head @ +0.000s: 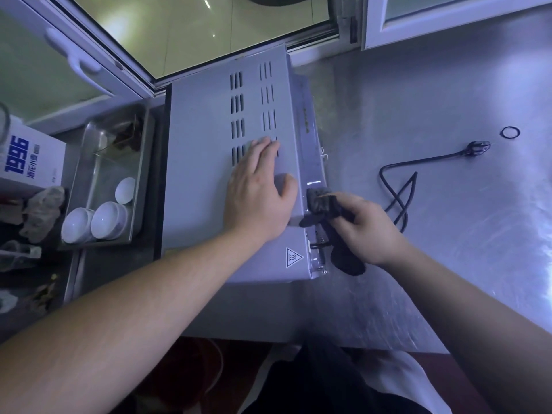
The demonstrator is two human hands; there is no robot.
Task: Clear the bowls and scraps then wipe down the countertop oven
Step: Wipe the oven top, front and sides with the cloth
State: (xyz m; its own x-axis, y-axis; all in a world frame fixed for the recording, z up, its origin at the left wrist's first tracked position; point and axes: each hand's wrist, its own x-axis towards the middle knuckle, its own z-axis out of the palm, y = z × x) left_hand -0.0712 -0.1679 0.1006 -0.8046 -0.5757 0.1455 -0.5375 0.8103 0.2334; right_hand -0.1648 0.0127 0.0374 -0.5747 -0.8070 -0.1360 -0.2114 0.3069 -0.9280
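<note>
Wiping step: your left hand [258, 194] lies flat, fingers together, steadying the oven [215, 162], your right hand [363, 227] pinches the cloth [324, 204]; next drag it along the right face.

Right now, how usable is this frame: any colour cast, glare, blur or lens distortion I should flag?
Head view: dim, with a blue-violet cast; wide-angle bending curves the window frame and forearms; glare streaks the steel counter; the lower edge is dark and soft. The left hand on the oven and the right hand gripping the dark cloth stay readable.
</note>
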